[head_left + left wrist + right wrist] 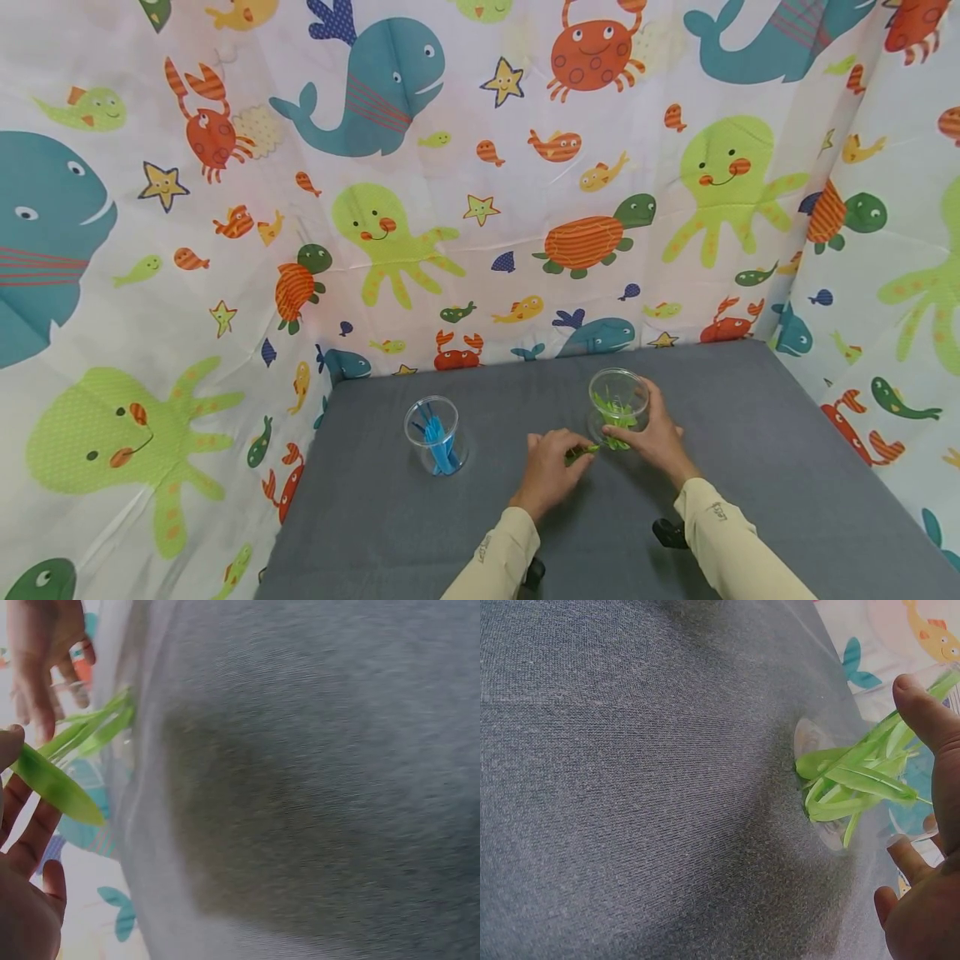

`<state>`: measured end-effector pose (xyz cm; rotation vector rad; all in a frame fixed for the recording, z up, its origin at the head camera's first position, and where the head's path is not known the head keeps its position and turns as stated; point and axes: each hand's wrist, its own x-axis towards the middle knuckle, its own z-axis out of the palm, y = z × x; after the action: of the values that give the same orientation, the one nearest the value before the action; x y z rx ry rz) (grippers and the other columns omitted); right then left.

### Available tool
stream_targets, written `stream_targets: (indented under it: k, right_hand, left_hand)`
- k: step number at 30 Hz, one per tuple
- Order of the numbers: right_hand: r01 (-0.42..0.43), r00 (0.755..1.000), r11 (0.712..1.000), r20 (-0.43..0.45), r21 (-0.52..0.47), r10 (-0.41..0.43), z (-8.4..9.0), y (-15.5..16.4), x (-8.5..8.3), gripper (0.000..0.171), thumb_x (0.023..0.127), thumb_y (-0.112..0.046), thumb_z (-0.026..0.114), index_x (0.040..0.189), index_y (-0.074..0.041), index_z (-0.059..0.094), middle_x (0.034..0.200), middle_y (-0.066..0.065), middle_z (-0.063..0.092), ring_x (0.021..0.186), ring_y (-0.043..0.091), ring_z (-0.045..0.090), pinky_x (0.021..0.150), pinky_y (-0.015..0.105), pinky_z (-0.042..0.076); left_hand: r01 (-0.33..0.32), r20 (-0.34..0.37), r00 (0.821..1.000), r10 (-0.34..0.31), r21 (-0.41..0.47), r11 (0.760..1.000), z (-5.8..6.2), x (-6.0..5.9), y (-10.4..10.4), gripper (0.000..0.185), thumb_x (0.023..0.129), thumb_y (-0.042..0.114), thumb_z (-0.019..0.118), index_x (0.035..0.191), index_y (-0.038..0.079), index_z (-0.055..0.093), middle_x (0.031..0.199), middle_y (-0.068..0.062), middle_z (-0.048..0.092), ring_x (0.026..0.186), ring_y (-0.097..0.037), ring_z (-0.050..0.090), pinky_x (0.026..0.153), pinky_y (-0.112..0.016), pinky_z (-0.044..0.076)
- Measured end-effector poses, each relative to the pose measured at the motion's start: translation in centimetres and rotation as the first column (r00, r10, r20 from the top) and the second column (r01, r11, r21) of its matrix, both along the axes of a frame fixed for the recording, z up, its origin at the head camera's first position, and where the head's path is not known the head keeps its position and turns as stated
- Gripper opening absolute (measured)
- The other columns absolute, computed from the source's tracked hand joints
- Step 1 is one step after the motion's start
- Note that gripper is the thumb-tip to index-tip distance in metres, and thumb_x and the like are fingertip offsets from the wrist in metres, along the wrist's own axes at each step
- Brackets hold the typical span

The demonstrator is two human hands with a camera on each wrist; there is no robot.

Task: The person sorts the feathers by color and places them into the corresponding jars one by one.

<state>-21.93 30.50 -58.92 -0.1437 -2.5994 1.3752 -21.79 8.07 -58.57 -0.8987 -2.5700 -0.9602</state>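
Green strip [56, 785] between left fingers [22, 825].

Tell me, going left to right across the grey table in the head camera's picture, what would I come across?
Clear cup of blue pieces → left hand, pinching a green strip → clear cup of green strips → right hand, which holds that cup.
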Motion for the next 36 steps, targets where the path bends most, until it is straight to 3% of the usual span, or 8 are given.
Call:
stream_targets:
  k: [5,8,13,18,24,31,36]
  right_hand:
    - [0.004,1.0,1.0,0.003,0.002,-0.004,-0.1,0.1,0.0,0.116,0.081,-0.038,0.086,0.162,-0.013,0.007,0.161,0.03,0.031,0.142,0.054,0.035,0.097,0.069,0.014]
    - [0.004,1.0,1.0,0.0,-0.003,-0.004,-0.2,0.2,-0.1,0.116,0.081,-0.038,0.087,0.162,-0.013,0.007,0.161,0.03,0.03,0.142,0.054,0.035,0.098,0.069,0.014]
    - [0.005,1.0,1.0,0.007,-0.005,-0.005,-0.3,0.2,0.0,0.117,0.081,-0.039,0.087,0.162,-0.015,0.007,0.161,0.029,0.031,0.142,0.053,0.035,0.097,0.067,0.014]
    - [0.009,1.0,1.0,0.016,-0.005,-0.009,-0.2,0.2,0.1,0.118,0.08,-0.04,0.087,0.162,-0.014,0.006,0.161,0.029,0.03,0.143,0.053,0.034,0.099,0.069,0.013]
    - [0.007,1.0,1.0,0.022,-0.004,-0.007,0.1,0.0,0.2,0.119,0.08,-0.039,0.087,0.162,-0.012,0.005,0.161,0.03,0.03,0.142,0.054,0.034,0.098,0.068,0.014]
    - [0.018,1.0,1.0,0.013,-0.005,-0.018,0.0,-0.1,0.1,0.115,0.081,-0.037,0.087,0.161,-0.013,0.008,0.161,0.029,0.031,0.142,0.053,0.035,0.096,0.067,0.015]
    - [0.011,1.0,1.0,0.003,-0.009,-0.011,-0.3,-0.2,0.0,0.113,0.081,-0.034,0.087,0.161,-0.013,0.009,0.16,0.029,0.032,0.141,0.053,0.036,0.096,0.067,0.016]
  left_hand:
    - [-0.012,0.111,0.994,-0.002,0.131,0.991,1.4,-0.8,0.0,0.009,0.091,0.024,0.078,0.1,0.025,0.077,0.09,0.012,0.07,0.079,0.005,0.063,0.084,-0.026,0.033]
    - [-0.009,0.144,0.989,-0.023,0.215,0.976,2.2,-1.2,-0.1,0.011,0.091,0.018,0.078,0.101,0.021,0.077,0.092,0.008,0.071,0.079,0.001,0.065,0.088,-0.027,0.044]
    - [-0.013,0.238,0.968,-0.075,0.349,0.937,3.2,-2.2,-0.1,0.013,0.091,0.013,0.077,0.104,0.018,0.076,0.099,0.002,0.074,0.08,-0.002,0.067,0.074,-0.02,0.056]
    - [-0.045,0.308,0.947,-0.091,0.407,0.912,4.2,-2.8,0.0,0.016,0.091,0.015,0.077,0.107,0.018,0.077,0.101,0.002,0.076,0.082,-0.003,0.069,0.074,-0.02,0.056]
    - [-0.069,0.337,0.936,-0.099,0.454,0.888,4.9,-3.1,0.0,0.021,0.09,0.018,0.079,0.111,0.02,0.077,0.102,0.0,0.077,0.083,-0.005,0.069,0.076,-0.023,0.057]
    - [-0.067,0.336,0.935,-0.111,0.476,0.877,5.6,-3.6,0.7,0.026,0.09,0.017,0.079,0.114,0.024,0.076,0.102,0.002,0.076,0.081,-0.002,0.068,0.075,-0.024,0.057]
    - [-0.064,0.33,0.935,-0.128,0.513,0.856,6.5,-4.3,1.6,0.024,0.09,0.018,0.078,0.112,0.027,0.076,0.101,0.005,0.075,0.081,-0.003,0.068,0.075,-0.025,0.057]
